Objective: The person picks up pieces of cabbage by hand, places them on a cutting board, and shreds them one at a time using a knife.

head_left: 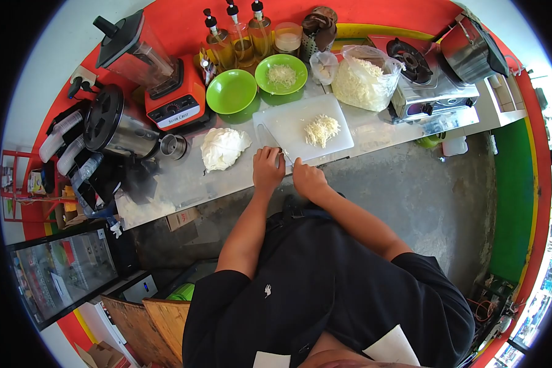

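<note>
A white cutting board (334, 113) lies near the counter's front edge. On its right part sits a pile of pale shredded food (321, 130). My right hand (309, 180) is closed round the handle of a knife (270, 135), whose blade points up and left across the board. My left hand (268, 168) rests at the board's lower left edge, fingers bent together over something small and brownish, mostly hidden, beside the blade. A crumpled white plastic bag (223, 149) lies on the counter left of the board.
Behind the board stand an empty green bowl (232, 92), a green bowl with shreds (281, 75) and a bag of pale shreds (367, 80). A blender (172, 98) and steel container (119, 126) are left; a stove (432, 95) and large pot (469, 52) are right.
</note>
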`<action>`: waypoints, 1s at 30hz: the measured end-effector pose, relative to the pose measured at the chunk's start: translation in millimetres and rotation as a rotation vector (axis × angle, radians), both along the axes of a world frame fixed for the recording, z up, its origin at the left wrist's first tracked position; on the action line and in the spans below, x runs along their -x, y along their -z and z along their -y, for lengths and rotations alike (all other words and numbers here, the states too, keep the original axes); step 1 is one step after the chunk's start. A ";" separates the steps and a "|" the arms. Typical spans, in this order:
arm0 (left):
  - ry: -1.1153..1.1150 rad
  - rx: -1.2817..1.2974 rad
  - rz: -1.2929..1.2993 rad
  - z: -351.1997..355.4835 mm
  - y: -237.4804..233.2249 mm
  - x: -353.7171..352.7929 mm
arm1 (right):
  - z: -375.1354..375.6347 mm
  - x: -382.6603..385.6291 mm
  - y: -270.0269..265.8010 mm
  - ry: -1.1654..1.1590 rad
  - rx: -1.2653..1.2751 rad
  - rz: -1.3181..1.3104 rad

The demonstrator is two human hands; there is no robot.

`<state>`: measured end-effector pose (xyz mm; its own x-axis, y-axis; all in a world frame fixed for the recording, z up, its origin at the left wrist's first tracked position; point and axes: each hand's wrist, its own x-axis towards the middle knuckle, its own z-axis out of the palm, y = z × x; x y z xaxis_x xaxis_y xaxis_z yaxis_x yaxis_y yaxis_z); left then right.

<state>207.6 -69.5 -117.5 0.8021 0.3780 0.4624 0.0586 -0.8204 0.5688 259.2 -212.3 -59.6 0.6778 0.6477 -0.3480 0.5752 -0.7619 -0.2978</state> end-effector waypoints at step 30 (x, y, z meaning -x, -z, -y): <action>0.005 0.053 0.022 -1.2 -2.7 -0.2 | -0.2 0.6 2.8 -0.008 -0.016 0.038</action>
